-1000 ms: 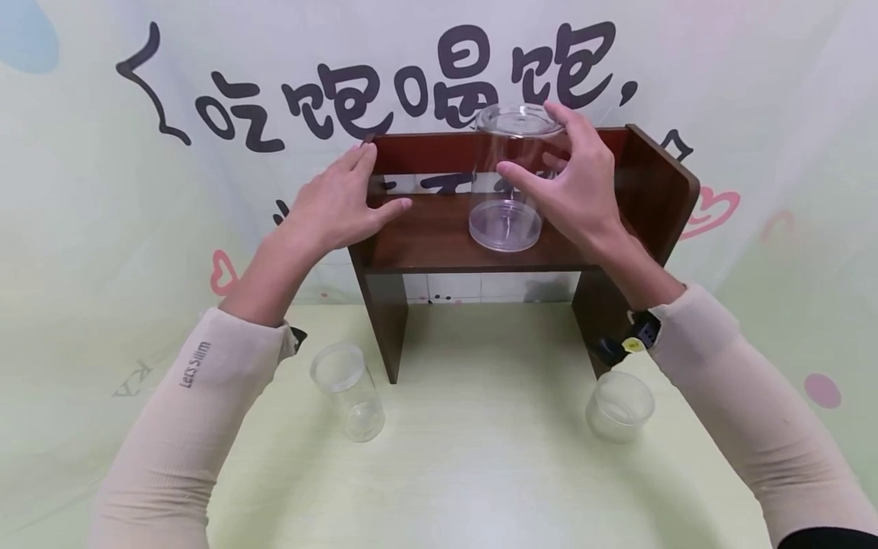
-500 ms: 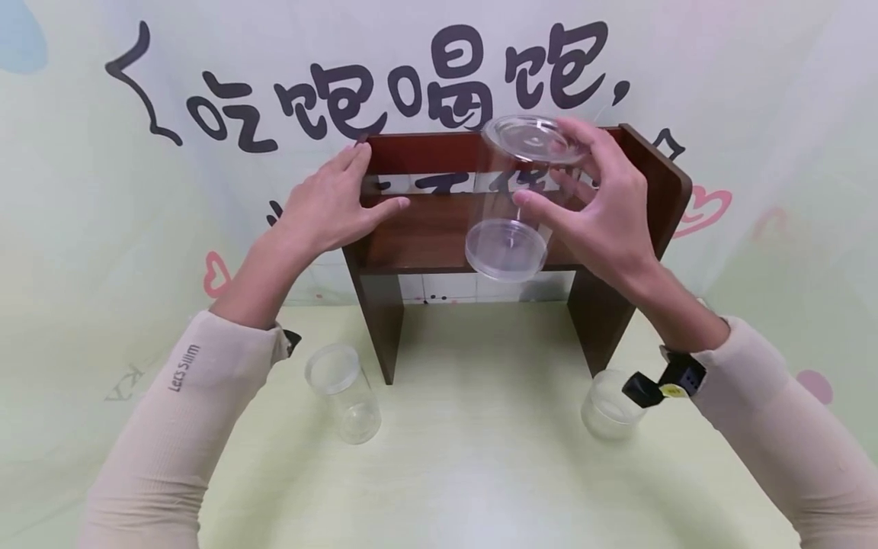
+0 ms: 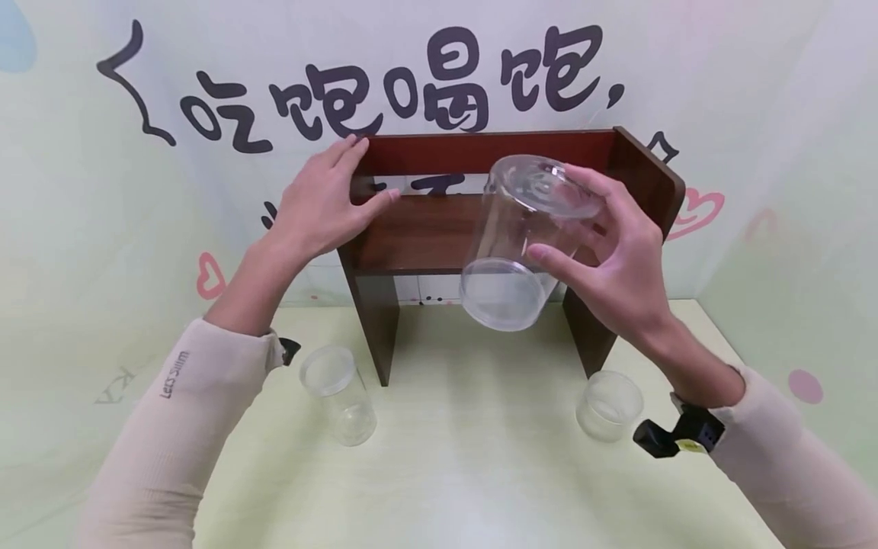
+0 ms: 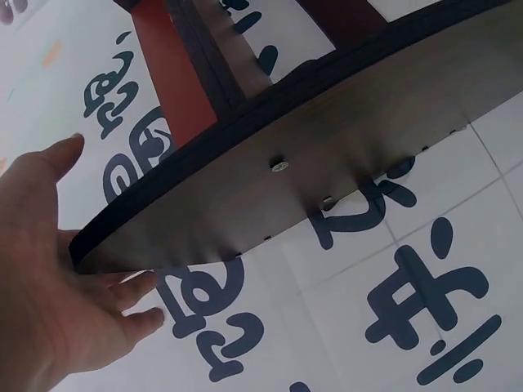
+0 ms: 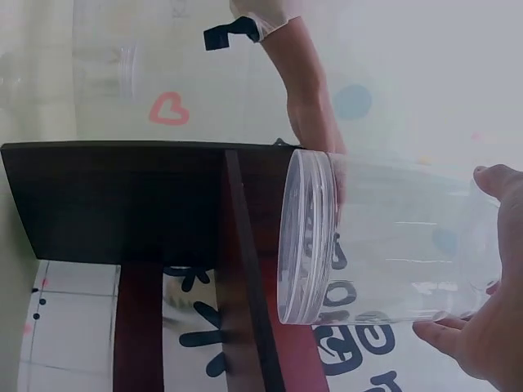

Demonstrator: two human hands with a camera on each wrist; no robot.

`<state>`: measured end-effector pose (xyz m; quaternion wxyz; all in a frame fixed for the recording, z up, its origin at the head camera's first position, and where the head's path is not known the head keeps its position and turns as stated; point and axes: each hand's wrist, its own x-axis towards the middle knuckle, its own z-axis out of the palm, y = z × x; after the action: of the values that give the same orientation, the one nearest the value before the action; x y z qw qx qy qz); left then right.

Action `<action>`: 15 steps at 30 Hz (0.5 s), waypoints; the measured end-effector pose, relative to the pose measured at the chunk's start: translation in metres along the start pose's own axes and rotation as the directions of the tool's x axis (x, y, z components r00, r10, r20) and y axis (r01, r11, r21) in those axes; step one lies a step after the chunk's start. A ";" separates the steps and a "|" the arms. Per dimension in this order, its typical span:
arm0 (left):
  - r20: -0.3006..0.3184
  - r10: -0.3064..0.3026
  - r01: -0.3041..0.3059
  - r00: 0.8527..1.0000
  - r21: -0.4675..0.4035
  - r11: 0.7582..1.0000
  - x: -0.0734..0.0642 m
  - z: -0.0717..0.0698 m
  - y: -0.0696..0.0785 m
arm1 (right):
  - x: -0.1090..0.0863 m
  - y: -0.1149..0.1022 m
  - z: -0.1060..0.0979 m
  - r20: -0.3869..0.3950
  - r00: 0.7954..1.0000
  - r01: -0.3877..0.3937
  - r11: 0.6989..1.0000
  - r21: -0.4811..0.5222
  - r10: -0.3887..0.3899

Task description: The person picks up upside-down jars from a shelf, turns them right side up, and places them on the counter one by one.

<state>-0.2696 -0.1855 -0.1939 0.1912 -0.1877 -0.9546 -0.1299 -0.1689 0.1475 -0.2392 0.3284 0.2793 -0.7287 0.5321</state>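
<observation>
My right hand [image 3: 620,263] holds a large clear plastic jar [image 3: 516,244] between thumb and fingers, close to its flat upper end. Tilted, the jar hangs in front of the dark brown wooden shelf [image 3: 418,236], its ridged, lid-like end [image 5: 307,237] pointing down and away from the palm. At the shelf's upper left corner rests my left hand [image 3: 322,194], with the thumb stretched out toward the inside. In the left wrist view its fingers [image 4: 135,290] lie along the outer face of the side panel [image 4: 270,167], the thumb apart from the wood.
A tall clear jar [image 3: 343,400] stands on the pale table [image 3: 453,457] left of the shelf. To the right, by the shelf's leg, is a short clear tub [image 3: 609,408]. Behind hangs a printed cloth [image 3: 741,91] with large black characters.
My right hand has lifted the jar off the shelf board and brought it forward and down, tilting it. The left hand has stayed at the shelf's corner.
</observation>
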 end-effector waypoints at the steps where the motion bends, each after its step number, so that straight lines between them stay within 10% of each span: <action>1: -0.043 0.019 -0.018 0.999 0.007 1.000 -0.002 0.001 0.000 | -0.003 0.000 0.000 -0.002 1.000 -0.003 1.000 0.021 0.003; 4: -0.197 0.091 -0.088 0.976 0.023 0.996 -0.010 0.004 0.004 | -0.013 0.002 0.001 -0.014 1.000 -0.019 0.994 0.112 0.020; 11: -0.424 0.237 -0.293 0.874 -0.072 0.953 -0.037 0.023 0.027 | -0.033 0.016 0.006 -0.064 0.994 -0.072 0.959 0.273 0.093; 15: -0.429 0.232 -0.345 0.873 -0.206 0.916 -0.052 0.036 0.042 | -0.043 0.026 0.009 -0.095 0.985 -0.104 0.927 0.361 0.147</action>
<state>-0.2189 -0.1522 -0.2406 0.3694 -0.3239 -0.8292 -0.2666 -0.1632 0.1489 -0.2894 0.2810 0.2542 -0.6160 0.6907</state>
